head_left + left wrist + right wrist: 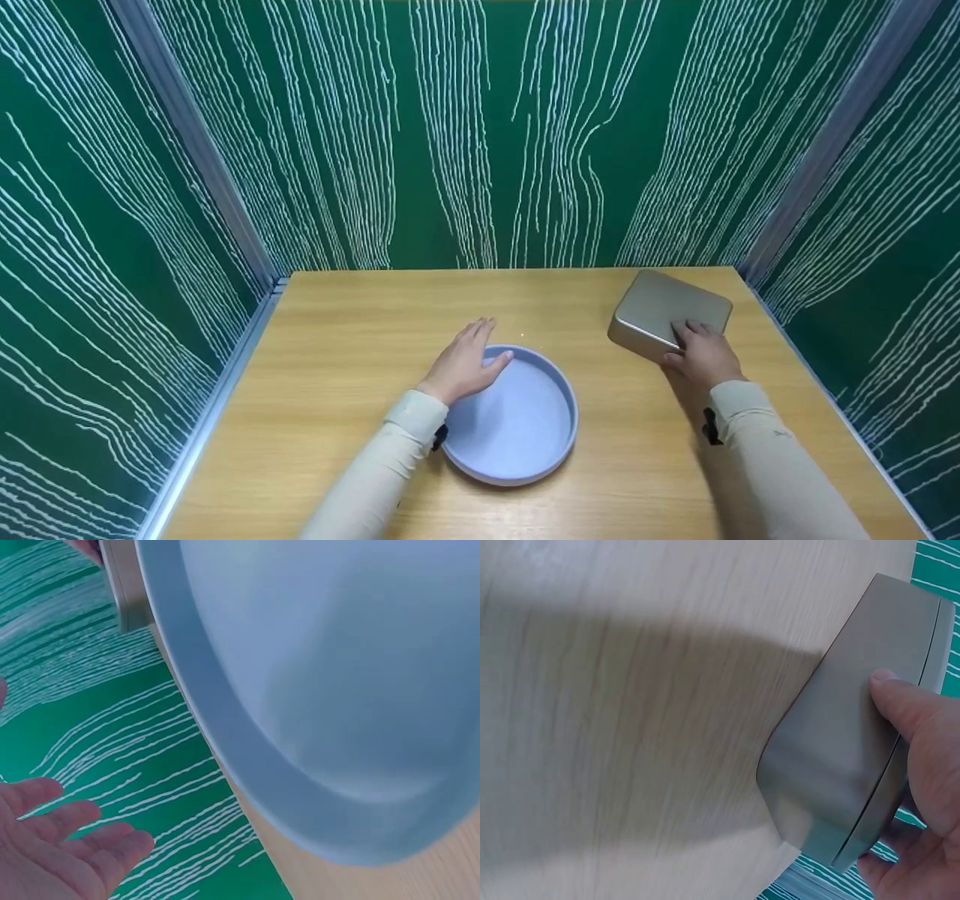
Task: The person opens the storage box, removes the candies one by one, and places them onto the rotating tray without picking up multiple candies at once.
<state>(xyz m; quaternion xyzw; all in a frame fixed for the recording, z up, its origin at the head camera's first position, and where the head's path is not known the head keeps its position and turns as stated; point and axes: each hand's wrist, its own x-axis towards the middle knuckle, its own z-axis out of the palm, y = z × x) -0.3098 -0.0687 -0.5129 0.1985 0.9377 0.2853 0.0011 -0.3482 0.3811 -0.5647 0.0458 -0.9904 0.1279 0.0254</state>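
Note:
A round, shallow blue-grey dish [517, 427] with a low upright rim sits on the wooden table. My left hand [465, 366] is over its far left rim, fingers extended and thumb apart, holding nothing. The left wrist view shows that hand [60, 847] with relaxed fingers beside the dish [217, 705]. Toward the back right of the table is a metallic grey-gold tin box [667, 304] with rounded corners and a lid seam. My right hand [706, 354] grips its near right part; in the right wrist view the thumb [900, 701] presses the box's side [832, 727].
Green walls [457, 135] with white wavy lines rise along the back and both sides of the wooden table [337, 375]. Metal posts [195, 135] stand at the two back corners, and a metal strip [217, 405] edges the left side.

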